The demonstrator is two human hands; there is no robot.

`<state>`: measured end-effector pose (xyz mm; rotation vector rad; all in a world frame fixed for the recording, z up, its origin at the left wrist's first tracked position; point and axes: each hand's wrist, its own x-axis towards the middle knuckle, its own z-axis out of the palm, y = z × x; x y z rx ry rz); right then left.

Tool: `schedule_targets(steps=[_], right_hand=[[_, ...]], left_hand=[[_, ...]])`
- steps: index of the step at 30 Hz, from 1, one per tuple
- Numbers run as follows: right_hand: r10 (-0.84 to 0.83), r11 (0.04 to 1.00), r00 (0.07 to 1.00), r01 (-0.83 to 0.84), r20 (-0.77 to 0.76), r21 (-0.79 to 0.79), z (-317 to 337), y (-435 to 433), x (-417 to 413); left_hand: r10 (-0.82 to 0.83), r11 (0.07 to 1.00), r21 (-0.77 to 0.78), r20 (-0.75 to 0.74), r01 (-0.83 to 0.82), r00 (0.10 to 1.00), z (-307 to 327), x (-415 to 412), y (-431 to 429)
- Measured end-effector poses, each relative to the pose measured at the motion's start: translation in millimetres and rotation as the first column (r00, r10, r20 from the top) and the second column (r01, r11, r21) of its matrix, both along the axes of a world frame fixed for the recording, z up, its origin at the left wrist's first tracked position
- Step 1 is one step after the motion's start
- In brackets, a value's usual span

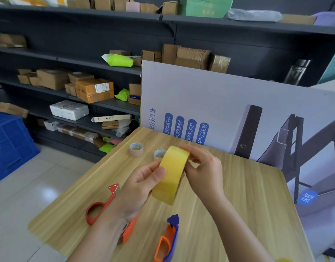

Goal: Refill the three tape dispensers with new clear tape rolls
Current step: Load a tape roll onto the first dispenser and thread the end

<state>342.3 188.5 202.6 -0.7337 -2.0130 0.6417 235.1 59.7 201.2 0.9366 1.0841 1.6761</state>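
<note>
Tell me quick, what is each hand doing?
Left hand: closed on the yellow tape roll, pinching its near side.
Right hand: closed on the same roll, gripping its far edge.

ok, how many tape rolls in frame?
3 clearly. One yellowish roll held in both hands above the table; two smaller rolls lying flat at the table's far end, one further left, one partly behind the held roll. A yellow sliver at the bottom edge may be another.
</note>
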Motion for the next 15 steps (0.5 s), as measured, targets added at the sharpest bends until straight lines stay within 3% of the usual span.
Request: schedule_targets(steps=[4,7,9,11,15], right_hand=[[0.01,0.985,0.998,0.0,0.057,-0.17,-0.8,4.2,-13.9],[-0.028,0.981,0.999,0.034,0.034,-0.19,-2.8,5.6,-25.4],[-0.077,0.992,0.997,0.079,0.024,-0.102,-2.2,4.2,-34.4],[-0.147,0.985,0.989,0.147,-0.011,0.092,-2.0,2.3,-43.3],[-0.223,0.853,0.972,0.233,-0.079,0.467,-5.3,-0.4,-54.7]], left_hand=[[-0.087,0.996,-0.002,-0.045,0.087,0.995,-0.4,-19.1,4.1],[-0.126,0.992,0.005,-0.093,0.127,0.988,0.8,-33.6,10.9],[-0.133,0.991,0.018,-0.081,0.135,0.988,-0.3,-42.7,17.1],[-0.145,0.988,0.037,-0.049,0.147,0.988,-1.6,-52.4,23.2],[-0.197,0.979,0.052,-0.015,0.197,0.98,-4.9,-74.8,31.3]])
